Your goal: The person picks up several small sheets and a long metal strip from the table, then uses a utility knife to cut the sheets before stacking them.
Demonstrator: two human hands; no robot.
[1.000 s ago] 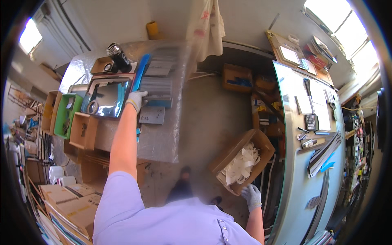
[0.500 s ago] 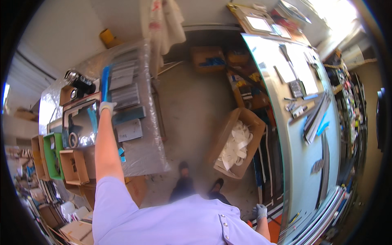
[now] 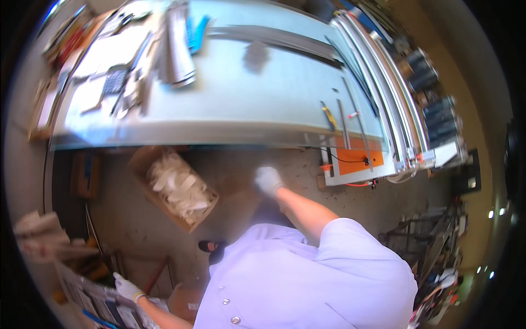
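Note:
My left hand (image 3: 128, 288), in a white glove, is at the lower left beside the plastic-covered table, fingers stretched out and nothing visible in it. On that table lie dark and grey flat panels (image 3: 104, 304), with a blue strip (image 3: 98, 319) near the bottom rim of the view. My right hand (image 3: 268, 181), also gloved, hangs in front of my body, below the edge of the glass-topped table (image 3: 246, 104). Motion blurs its fingers, so their grip is unclear; no object shows in it. Nearest to it is the cardboard box (image 3: 193, 223) of white strips (image 3: 178, 183).
The glass top carries long dark strips (image 3: 274, 39), grey bars (image 3: 176, 44), a blue piece (image 3: 200, 34), a calculator (image 3: 115, 81) and a yellow-handled cutter (image 3: 329, 116). At right stand a white frame with an orange panel (image 3: 359, 162) and long metal profiles (image 3: 378, 77).
My body and view have turned right, toward the glass-topped table. My left hand has come away from the blue strip it was touching. My right hand has moved in front of my body.

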